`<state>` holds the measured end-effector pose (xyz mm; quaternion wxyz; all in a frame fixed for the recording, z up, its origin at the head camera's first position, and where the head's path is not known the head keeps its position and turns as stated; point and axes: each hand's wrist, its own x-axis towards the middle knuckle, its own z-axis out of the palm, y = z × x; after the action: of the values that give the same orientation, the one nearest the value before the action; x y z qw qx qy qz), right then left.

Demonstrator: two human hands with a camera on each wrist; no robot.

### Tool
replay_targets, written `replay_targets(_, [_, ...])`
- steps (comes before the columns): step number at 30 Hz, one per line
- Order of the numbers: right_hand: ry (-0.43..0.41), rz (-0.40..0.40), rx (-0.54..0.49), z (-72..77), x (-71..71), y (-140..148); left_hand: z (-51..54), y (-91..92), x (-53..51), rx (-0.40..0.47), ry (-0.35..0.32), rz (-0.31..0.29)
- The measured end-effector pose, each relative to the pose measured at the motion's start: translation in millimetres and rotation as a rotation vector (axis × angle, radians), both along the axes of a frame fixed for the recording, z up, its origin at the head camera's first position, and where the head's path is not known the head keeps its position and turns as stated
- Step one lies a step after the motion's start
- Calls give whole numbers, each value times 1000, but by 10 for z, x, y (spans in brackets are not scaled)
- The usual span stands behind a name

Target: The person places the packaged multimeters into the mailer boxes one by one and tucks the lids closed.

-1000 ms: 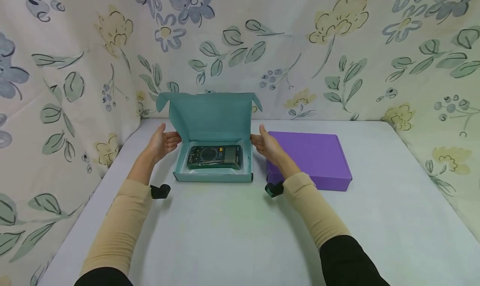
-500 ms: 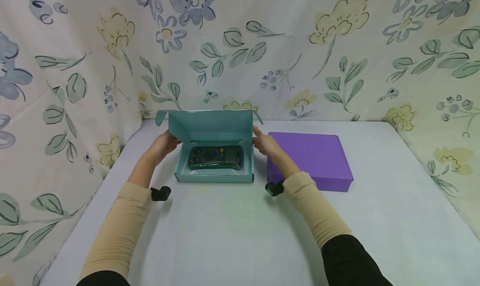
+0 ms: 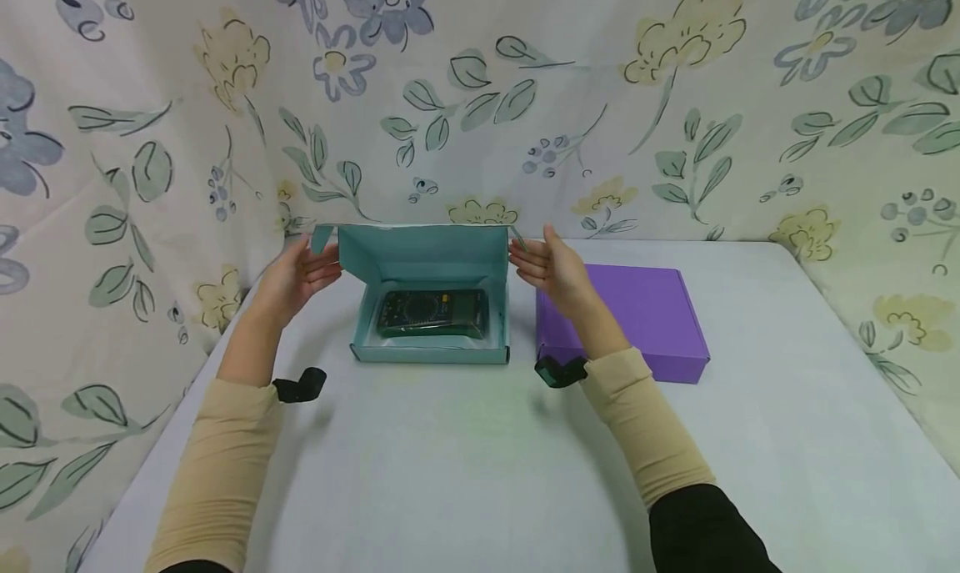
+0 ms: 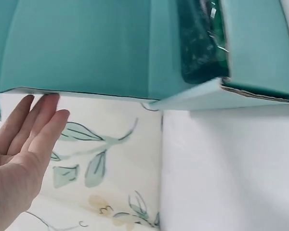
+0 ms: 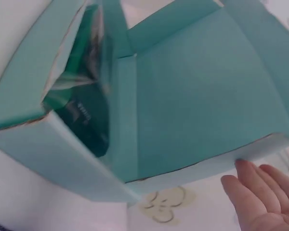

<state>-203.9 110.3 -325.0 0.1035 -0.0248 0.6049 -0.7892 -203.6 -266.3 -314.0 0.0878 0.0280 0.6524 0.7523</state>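
Note:
A teal cardboard box point(image 3: 429, 354) stands on the table with its lid point(image 3: 431, 252) raised and leaning forward. Inside lies a dark green multimeter point(image 3: 432, 313) in clear plastic wrap. My left hand point(image 3: 300, 277) is at the left side of the lid, fingers straight; in the left wrist view its fingertips point(image 4: 50, 98) touch or nearly touch the lid's edge. On the other side, my right hand point(image 3: 555, 273) also has straight fingers by the lid's right side flap. The right wrist view shows its fingertips point(image 5: 241, 166) at that flap. Neither hand grips anything.
A closed purple box point(image 3: 637, 306) lies right of the teal box, partly behind my right forearm. The white table point(image 3: 450, 456) meets a floral curtain point(image 3: 480, 114) at the back and left. Each wrist carries a small black camera mount point(image 3: 300, 385).
The lid first tilted forward and lower, then stayed about there. Both hands have since moved up and outward from the box's sides to the lid's sides, with fingers straightened.

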Motion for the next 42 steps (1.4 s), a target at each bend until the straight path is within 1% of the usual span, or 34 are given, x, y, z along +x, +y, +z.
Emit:
replay_targets(1, [4,8,5,14,9,-4,22,-1,16,36,4,-6])
replay_targets(2, [8,15,16,26,21,-10,38,-1,30,54,8,-14])
replay_targets(5, [15,36,78,45,68,-33,59,-8,69,39,3,-42])
replay_targets(9, [33,65,186,28,151,-57,41,-35,115,-3,-5,-82])
replay_targets(15, [78,82,310,-77,294,-64,-31,-71,171,-55,8,-136])
replay_targets(17, [97,79,349,-129,342,-62,-70,-80,192,-58,0,-135])
replay_targets(21, [133,47,477,-226,436,-70,-168,-89,230,-80,-12,-127])
replay_targets(25, [139,12,593,-302,522,-97,-269,-94,263,-184,-1,-132])
replay_targets(28, [136,0,661,-354,569,-124,-324,-90,302,-297,-2,-124])
replay_targets(30, [136,-2,710,-382,591,-140,-351,-79,331,-380,-6,-108])
replay_targets(34, [127,0,755,-427,618,-154,-388,-16,377,-526,-2,-94])
replay_targets(37, [116,-4,767,-467,648,-158,-416,41,397,-594,1,-85])
replay_targets(38, [115,-12,775,-481,661,-162,-420,62,407,-629,5,-78])
replay_targets(40, [118,-28,792,-515,686,-179,-426,107,435,-713,18,-47])
replay_targets(42, [138,-45,807,-545,711,-206,-424,165,467,-824,40,-14])
